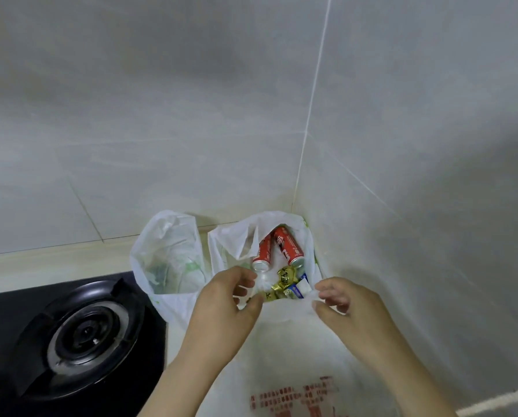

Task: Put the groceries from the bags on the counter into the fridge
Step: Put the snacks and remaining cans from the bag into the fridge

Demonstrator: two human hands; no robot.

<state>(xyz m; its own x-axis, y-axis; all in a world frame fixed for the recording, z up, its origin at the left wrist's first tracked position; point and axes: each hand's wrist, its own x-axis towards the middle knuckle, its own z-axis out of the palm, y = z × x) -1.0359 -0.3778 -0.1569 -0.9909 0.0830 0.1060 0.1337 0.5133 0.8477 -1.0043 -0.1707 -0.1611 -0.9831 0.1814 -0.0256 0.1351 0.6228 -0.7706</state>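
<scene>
The job looks barely begun. Both hands are at the mouth of the bag (282, 332), which stands on the table (56, 260) in the wall corner. The left hand (224, 299) pinches the plastic rim at 9 o'clock of the opening and the right hand (345, 299) pinches it at 3 o'clock, pulling the mouth apart. Neither hand holds any grocery. Inside the bag lie two red cans (289, 248) side by side at 12 o'clock, tops toward the person. Below them, in the middle of the opening, are gold packets (285, 279), with a blue packet (297, 288) just beside them at 4 o'clock. The other bag (167, 254) stands touching this one at its 10 o'clock, mouth open. What it holds is too blurred to tell, beyond something greenish. A burner (86, 329) sits at 8 o'clock in the view. No fridge shows, so nothing can be counted as put away. By my reading the step in hand is opening the bag to reach in, and everything visible is left to carry: cans, packets, then whatever the other bag contains.
</scene>
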